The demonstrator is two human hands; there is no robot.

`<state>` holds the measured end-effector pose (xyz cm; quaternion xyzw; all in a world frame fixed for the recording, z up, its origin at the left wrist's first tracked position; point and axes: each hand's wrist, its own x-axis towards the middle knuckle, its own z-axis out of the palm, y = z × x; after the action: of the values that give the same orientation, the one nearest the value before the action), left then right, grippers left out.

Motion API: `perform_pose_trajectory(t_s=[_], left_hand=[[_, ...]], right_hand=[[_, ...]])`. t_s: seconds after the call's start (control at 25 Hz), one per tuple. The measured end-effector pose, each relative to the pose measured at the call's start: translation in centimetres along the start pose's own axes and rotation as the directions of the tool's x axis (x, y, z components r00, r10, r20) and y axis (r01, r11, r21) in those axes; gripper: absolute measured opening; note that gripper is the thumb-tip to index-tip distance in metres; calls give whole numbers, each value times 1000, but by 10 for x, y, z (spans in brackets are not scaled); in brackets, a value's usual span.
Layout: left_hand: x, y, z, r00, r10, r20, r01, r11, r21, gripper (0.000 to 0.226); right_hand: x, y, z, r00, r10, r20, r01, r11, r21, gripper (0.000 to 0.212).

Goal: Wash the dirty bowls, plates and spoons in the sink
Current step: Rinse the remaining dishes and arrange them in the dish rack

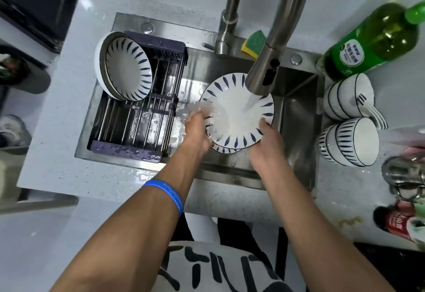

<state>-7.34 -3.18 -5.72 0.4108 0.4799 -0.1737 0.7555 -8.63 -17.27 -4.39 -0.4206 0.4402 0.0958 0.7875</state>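
Sink (296, 116): a steel basin set into a pale counter (57, 153), seen from above; a drying rack fills its left half and the right half is open water space.
Drying rack (138, 116): dark, slatted and wet; 2 white plates with blue leaf marks (128, 70) lean on edge at its far left corner, nested one inside the other.
Plate being washed (241, 109): white with blue leaf marks round the rim, held tilted over the right half of the sink; a second plate (226, 148) of the same pattern shows just beneath its near edge.
Tap (271, 61): its steel spout hangs over the plate and water runs onto the plate's centre, splashing off the left side.
Left hand (197, 128): grips the plate's left rim, fingers curled over the edge in the splash.
Right hand (266, 139): holds the plate's near right rim, thumb lying on the upper face.
Bowls (349, 144): 2 stacks lie tipped on their sides on the counter just right of the sink, 1 striped, 1 with thin blue lines.
Spoons (374, 114): white handles stick out between the stacks.
Sponge (254, 43): green and yellow, on the sink's back ledge.
Green bottle (372, 43): stands at the sink's far right corner.
Room: the sink's right wall lies close to the plate; the near counter edge is bare.
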Motion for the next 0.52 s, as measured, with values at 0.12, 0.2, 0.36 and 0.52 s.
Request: perform_pose_trajectory(t_s=[0.12,0.2,0.36,0.52], left_hand=[[-18,1,-4,993,-36,111,30,998,55,35],[-23,13,-12,996,58,65,-69,981,182,25],[-46,39,-25,979,132,156,-184,902,391,44],[-65,46,-30,933,328,150,-353,743,569,51]], right_hand=[[2,14,7,992,124,-3,-122,980,157,34],[1,21,15,979,199,37,-202,960,195,33],[1,20,35,959,216,186,-244,959,147,42],[9,17,50,963,235,134,-240,970,25,56]])
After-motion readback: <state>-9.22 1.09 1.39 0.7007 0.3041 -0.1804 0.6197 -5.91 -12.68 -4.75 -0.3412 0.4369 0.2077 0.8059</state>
